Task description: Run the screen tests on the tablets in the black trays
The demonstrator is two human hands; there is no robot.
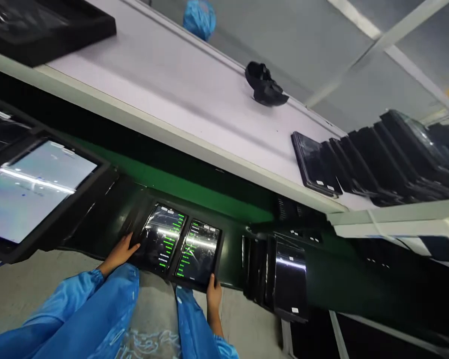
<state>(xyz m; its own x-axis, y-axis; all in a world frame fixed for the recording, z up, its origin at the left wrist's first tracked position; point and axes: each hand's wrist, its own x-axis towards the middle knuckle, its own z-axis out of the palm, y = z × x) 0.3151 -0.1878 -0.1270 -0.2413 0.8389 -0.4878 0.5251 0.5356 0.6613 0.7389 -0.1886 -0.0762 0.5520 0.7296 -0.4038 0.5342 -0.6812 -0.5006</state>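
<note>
Two tablets lie side by side on the dark green conveyor belt (224, 252), both lit with green text on black. My left hand (120, 253) grips the left edge of the left tablet (160, 244), fingers curled over its side. My right hand (213, 294) holds the bottom right corner of the right tablet (199, 254), thumb on the frame. Both arms wear blue sleeves.
A large lit screen (26, 192) sits at the left. Several dark tablets (280, 276) stand on edge to the right on the belt. On the white shelf (164, 85) above are a row of leaning tablets (377, 159), a black object (265, 86) and a black tray (41, 27).
</note>
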